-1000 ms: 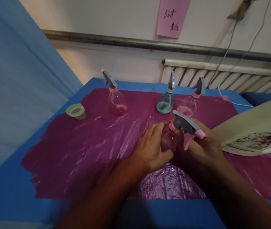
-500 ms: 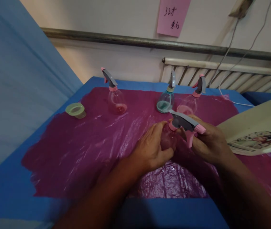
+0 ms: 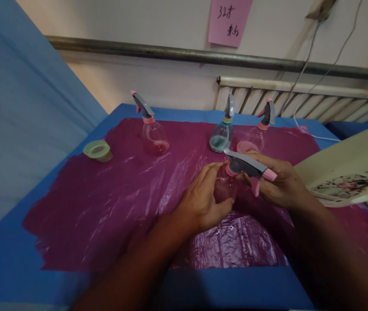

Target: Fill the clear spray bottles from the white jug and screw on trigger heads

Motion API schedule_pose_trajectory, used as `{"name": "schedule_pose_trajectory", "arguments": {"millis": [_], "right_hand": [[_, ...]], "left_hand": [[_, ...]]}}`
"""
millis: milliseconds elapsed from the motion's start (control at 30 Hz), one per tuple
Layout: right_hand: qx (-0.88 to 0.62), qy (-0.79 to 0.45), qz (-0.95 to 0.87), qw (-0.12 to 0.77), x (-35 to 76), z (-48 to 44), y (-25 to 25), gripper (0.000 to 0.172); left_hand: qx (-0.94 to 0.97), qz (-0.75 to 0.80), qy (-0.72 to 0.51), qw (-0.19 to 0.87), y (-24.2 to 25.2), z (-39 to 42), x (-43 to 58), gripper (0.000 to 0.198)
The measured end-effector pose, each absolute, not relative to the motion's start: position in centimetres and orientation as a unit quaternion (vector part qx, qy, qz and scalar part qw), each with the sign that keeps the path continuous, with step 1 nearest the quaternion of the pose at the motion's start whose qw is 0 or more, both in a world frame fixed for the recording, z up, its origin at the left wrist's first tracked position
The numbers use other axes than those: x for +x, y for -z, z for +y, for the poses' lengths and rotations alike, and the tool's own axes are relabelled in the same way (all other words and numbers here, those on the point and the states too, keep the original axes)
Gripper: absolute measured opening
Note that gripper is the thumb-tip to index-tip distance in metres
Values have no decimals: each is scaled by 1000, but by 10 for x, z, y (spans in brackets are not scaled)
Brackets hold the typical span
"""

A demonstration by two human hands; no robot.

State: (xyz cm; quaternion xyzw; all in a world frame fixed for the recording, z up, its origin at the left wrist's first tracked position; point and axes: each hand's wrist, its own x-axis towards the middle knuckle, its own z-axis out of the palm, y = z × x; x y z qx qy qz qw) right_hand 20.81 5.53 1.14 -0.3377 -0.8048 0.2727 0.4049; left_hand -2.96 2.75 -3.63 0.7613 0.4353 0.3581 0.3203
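Observation:
Between my hands is a clear spray bottle with a pink collar and a grey-and-pink trigger head pointing right. My left hand wraps around the bottle's body from the left, thumb across its front. Behind the trigger head, my right hand closes around the neck area; its fingertips are partly hidden. Just beyond stand a spray bottle with pink liquid and one with teal liquid. Another spray bottle with red-pink liquid stands further left.
A greenish plastic cup sits at the left on purple plastic sheeting over a blue table covering. A printed cream bag leans in from the right. Behind are a radiator, hanging wires and a pipe; a blue curtain hangs left.
The whole view has shifted slightly, so everything appears a little further left. Both hands keep their hold on the spray bottle, with little visible change in grip.

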Motion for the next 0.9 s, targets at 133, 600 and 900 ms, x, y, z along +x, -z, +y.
{"name": "schedule_pose_trajectory", "arguments": {"millis": [133,600,900], "right_hand": [[-392,-235,-781,426,202,47,-10,28],[-497,-202,-681,498,179,33,2,23],[-485,-273,-628,544,179,29,6,37]], "left_hand": [[758,446,-351,321,40,26,-28,81],[808,397,-361,244,43,23,-30,101],[805,401,-364,242,43,22,-30,88]]}}
